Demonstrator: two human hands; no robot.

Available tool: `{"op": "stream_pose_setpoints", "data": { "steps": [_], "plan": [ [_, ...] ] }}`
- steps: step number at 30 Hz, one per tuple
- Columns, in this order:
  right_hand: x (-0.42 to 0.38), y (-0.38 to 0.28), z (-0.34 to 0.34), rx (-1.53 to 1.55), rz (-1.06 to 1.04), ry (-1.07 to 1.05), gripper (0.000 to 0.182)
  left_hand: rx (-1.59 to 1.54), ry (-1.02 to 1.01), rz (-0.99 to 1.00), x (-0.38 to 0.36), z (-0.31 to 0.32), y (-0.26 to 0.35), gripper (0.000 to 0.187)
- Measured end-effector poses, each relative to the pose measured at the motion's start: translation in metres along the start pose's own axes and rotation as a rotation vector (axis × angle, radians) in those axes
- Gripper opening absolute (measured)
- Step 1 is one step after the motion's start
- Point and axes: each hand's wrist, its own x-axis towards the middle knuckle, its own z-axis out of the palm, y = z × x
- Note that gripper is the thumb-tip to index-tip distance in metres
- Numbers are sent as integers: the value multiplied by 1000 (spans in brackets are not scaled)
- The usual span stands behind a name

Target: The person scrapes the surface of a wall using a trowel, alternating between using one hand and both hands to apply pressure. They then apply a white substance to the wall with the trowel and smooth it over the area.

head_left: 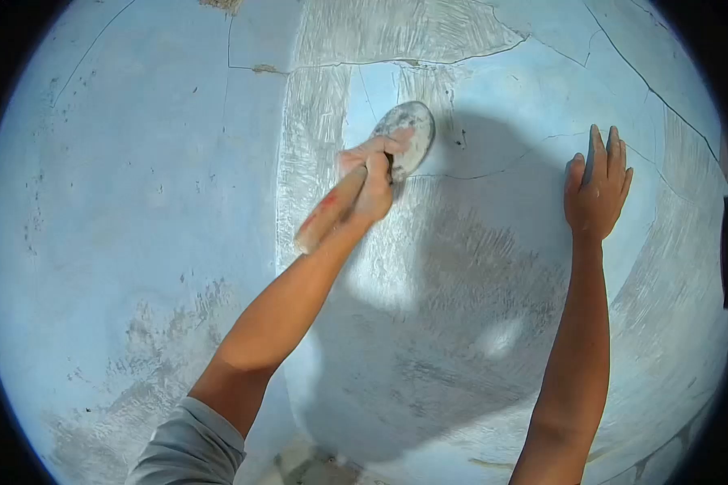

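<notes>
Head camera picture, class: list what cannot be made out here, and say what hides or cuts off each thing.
1. Trowel: the left hand covers where the blade meets the wooden handle.
2. Right hand: palm pressed flat on the blue wall, so the palm side is hidden.
3. Wall patch under the person's shadow: surface detail is too dark to read.
4. Floor: cut off by the bottom edge.
5. Frame corners: blacked out by the round lens.

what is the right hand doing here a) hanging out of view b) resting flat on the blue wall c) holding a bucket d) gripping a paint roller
b: the right hand lies open with its fingers spread on the wall, while the left hand grips the wooden-handled tool.
</notes>
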Motion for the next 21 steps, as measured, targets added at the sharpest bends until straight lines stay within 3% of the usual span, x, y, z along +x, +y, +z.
{"op": "stream_pose_setpoints", "data": {
  "steps": [3, 4, 6, 7, 9, 15, 16, 18, 20, 21],
  "plan": [
    [2, 0, 0, -12, 7, 0, 54, 336, 146, -47, 40, 3, 9, 46],
    [2, -1, -2, -9, 14, -11, 54, 319, 162, -15, 49, 8, 23, 49],
    [1, 0, -1, -21, 3, -4, 53, 81, 139, -13, 62, 5, -13, 52],
    [0, 1, -1, -17, 7, -8, 53, 161, 163, 40, 41, 9, -8, 52],
    [1, -1, -2, -6, 9, -4, 54, -50, 48, 17, 6, 10, 6, 53],
    [1, 1, -1, 6, -5, 1, 54, 214, 150, 147, 70, 9, 3, 49],
    [2, 1, -1, 2, -3, -4, 54, 320, 199, 30, 63, 13, 6, 46],
    [2, -1, -2, 1, 9, -14, 54, 280, 145, 18, 27, 17, 21, 45],
    [2, -3, -5, 13, 10, -22, 54, 25, 37, 124, 23, 9, -4, 47],
    [3, -2, -6, 15, 10, -21, 54, 45, 84, 111, 37, 7, -9, 48]
  ]
}}
